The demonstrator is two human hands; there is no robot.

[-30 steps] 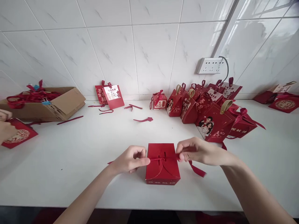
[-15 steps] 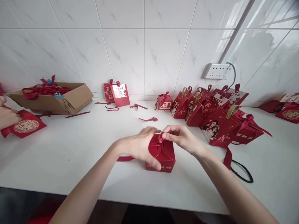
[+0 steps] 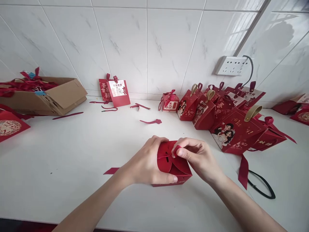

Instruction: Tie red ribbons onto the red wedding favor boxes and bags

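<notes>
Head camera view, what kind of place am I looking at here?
Probably a home or workshop counter used for packing gift boxes: white countertop against a tiled wall with a socket strip, a row of red gift boxes, a carton of red ribbons, the left hand gripping another red box.

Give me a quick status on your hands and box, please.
Left hand clasps red box. Right hand pinches ribbon at its top. Other boxes stand apart, behind.
</notes>
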